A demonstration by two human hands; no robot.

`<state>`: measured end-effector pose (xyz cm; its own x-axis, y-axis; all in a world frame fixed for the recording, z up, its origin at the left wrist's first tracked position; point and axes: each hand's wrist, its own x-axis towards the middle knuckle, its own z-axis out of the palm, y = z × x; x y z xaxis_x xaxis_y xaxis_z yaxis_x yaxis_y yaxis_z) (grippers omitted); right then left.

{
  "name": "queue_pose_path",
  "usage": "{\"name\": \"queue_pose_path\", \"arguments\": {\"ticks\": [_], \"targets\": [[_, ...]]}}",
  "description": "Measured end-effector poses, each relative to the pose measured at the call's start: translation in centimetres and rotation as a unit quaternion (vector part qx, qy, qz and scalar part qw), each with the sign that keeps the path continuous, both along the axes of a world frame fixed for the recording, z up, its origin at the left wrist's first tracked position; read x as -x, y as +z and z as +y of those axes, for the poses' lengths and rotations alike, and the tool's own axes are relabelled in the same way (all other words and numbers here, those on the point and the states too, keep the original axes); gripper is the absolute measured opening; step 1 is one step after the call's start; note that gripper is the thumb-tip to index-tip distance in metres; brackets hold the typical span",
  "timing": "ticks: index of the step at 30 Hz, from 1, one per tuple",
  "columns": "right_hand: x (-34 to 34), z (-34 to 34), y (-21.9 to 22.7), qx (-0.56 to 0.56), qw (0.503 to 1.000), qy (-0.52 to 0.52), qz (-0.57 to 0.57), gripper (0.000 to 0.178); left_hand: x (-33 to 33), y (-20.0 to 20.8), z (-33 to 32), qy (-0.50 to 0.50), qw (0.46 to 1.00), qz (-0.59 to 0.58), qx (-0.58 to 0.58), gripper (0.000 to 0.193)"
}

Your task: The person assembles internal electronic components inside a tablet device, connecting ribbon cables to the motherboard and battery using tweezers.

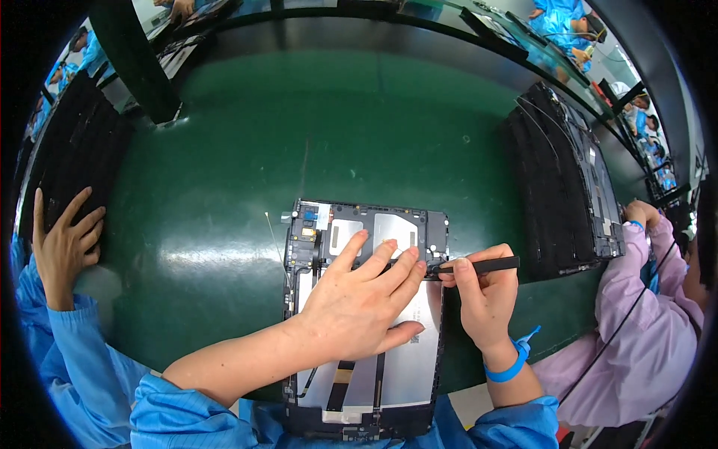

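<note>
An opened tablet (430, 322), with its silver inner plate and black frame exposed, lies in front of me on the green table. My left hand (359, 299) rests on it with fingers spread, across the middle and upper part, hiding some of the inside. In my right hand (482, 295) is a pair of black tweezers (490, 265), pinched between thumb and fingers. Their tip reaches the tablet's right edge, close to my left fingertips; what it touches there is too small to make out. A thin cable (274, 239) sticks out past the tablet's upper left side.
To the right stands a stack of black trays (542, 202) with a device on its side, near a pink-sleeved person's hands (641, 215). Another black stack (63, 150) is at the left, touched by a co-worker's hand (71, 243). A dark green post (134, 60) rises far left.
</note>
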<state>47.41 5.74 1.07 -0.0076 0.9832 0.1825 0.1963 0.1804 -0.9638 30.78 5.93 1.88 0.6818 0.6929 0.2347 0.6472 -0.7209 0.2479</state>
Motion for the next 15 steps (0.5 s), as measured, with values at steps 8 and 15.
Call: {"name": "queue_pose_path", "arguments": {"ticks": [8, 15], "targets": [[-0.38, -0.09, -0.45, -0.038, 0.998, 0.008, -0.056, 0.010, -0.27, 0.06, 0.20, 0.004, 1.000, -0.007, -0.003, 0.055], [-0.20, -0.12, -0.66, -0.068, 0.997, 0.014, -0.029, 0.009, -0.16, 0.12, 0.11, 0.004, 1.000, -0.001, -0.007, 0.055]]}}
